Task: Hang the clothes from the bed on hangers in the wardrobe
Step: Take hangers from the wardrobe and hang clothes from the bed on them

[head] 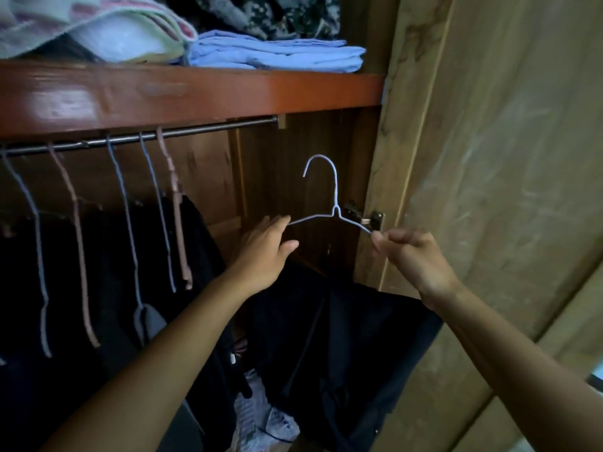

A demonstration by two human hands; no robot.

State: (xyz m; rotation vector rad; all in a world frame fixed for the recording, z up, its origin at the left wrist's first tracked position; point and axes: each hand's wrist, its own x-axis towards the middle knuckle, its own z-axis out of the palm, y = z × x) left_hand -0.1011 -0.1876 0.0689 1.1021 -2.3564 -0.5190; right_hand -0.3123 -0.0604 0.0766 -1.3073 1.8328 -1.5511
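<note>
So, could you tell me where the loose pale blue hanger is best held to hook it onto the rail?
Probably at the twisted neck of the hanger, from below. The hook stands upright with its open end to the left, so a grip under it leaves it free to go over the rail. Now the right hand only pinches the right arm tip, and the left hand touches the left tip.

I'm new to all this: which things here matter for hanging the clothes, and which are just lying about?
Part of the job:
- pale wire hanger, pinched by right hand
- left hand, open at its other end
- rail
- dark garment

Just there:
- folded blue cloth
- door hinge
</note>
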